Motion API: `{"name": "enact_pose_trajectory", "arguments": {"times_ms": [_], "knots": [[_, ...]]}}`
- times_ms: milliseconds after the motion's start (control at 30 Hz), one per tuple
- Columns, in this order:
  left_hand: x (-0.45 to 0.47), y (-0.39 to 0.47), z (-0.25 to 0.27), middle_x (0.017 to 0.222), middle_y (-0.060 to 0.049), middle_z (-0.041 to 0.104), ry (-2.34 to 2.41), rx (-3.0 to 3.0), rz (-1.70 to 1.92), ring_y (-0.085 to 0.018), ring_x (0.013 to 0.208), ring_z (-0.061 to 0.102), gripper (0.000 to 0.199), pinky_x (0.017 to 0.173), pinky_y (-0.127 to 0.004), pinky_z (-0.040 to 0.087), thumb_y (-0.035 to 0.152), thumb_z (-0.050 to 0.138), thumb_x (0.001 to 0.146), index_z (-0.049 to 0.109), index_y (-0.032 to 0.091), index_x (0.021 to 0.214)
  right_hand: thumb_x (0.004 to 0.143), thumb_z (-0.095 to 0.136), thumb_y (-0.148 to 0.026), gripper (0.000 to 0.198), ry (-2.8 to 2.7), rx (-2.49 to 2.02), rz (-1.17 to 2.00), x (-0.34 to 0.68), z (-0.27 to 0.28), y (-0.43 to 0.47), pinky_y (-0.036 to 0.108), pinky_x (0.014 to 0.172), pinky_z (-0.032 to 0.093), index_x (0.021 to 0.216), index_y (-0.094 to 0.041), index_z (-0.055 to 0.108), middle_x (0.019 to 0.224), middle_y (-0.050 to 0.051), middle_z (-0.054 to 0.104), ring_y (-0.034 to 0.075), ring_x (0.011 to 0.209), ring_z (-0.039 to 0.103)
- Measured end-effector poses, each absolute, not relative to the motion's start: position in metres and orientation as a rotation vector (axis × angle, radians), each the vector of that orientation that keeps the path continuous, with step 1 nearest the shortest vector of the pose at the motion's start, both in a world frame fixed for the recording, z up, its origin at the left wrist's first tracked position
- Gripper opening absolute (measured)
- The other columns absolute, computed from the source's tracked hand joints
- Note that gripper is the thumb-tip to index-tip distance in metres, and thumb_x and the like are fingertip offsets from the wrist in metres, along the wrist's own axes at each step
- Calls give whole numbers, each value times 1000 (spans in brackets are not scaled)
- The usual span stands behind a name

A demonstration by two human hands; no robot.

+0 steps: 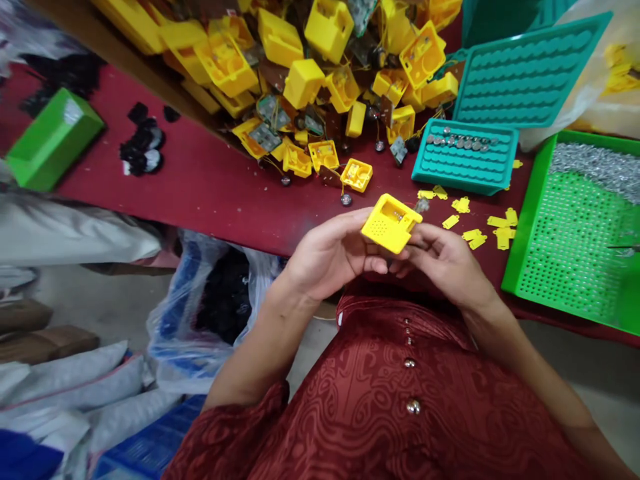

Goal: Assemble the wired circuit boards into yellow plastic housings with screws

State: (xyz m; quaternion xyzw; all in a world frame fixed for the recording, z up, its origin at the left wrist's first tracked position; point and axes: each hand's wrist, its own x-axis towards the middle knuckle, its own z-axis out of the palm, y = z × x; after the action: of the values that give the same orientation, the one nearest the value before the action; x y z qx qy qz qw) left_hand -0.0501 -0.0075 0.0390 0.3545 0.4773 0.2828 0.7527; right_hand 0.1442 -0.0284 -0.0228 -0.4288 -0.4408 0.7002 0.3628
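Observation:
A small yellow plastic casing (pixel 386 227) with a grid of speaker holes and an open recess is held up over the table's near edge. My left hand (pixel 333 253) grips it from the left side, thumb along its upper edge. From the right, my right hand (pixel 443 260) pinches its lower right corner, the fingertips partly hidden behind it. Just beyond lie a yellow casing with wires (pixel 357 175) and several small yellow covers (pixel 473 237). A teal tray (pixel 463 175) holding button cells stands past my right hand.
A heap of yellow casings (pixel 303 83) with circuit boards fills the far side. On the right sits a green perforated basket (pixel 520 267) holding many small metal pieces. At left are a green box (pixel 55 140) and black parts (pixel 143 147). Below the table stands a plastic-lined blue crate (pixel 170 333).

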Motion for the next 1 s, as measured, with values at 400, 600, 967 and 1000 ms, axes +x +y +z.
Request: {"name": "enact_pose_trajectory", "arguments": {"times_ms": [400, 600, 967, 1000], "knots": [[-30, -8, -7, 124, -14, 80, 1116, 986, 624, -24, 105, 77, 42, 73, -29, 61, 50, 65, 94, 76, 19, 120, 91, 63, -30, 26, -1385, -1552, 1193, 196, -26, -34, 21, 63, 58, 110, -16, 73, 83, 3, 71, 9, 65, 67], [-35, -20, -13, 135, -9, 77, 1315, 1881, 813, -24, 123, 70, 39, 98, -36, 62, 33, 75, 92, 74, 23, 130, 96, 56, -24, 29, -1519, -1610, 1052, 196, -32, -42, 27, 74, 63, 118, -19, 74, 96, 5, 76, 12, 74, 73], [-40, -37, -31, 142, -13, 74, 1422, 2012, 777, -26, 130, 70, 46, 106, -41, 61, 23, 71, 94, 63, 18, 139, 97, 60, -29, 29, -1637, -1677, 890, 198, -19, -46, 32, 72, 65, 116, -18, 78, 110, 9, 71, 14, 77, 75], [-41, -38, -31, 142, -13, 74, 1435, 2018, 754, -26, 130, 70, 47, 106, -41, 60, 23, 71, 94, 63, 18, 140, 96, 61, -30, 29, -1678, -1701, 835, 199, -19, -47, 34, 75, 65, 117, -19, 78, 108, 9, 73, 16, 79, 74]]}}
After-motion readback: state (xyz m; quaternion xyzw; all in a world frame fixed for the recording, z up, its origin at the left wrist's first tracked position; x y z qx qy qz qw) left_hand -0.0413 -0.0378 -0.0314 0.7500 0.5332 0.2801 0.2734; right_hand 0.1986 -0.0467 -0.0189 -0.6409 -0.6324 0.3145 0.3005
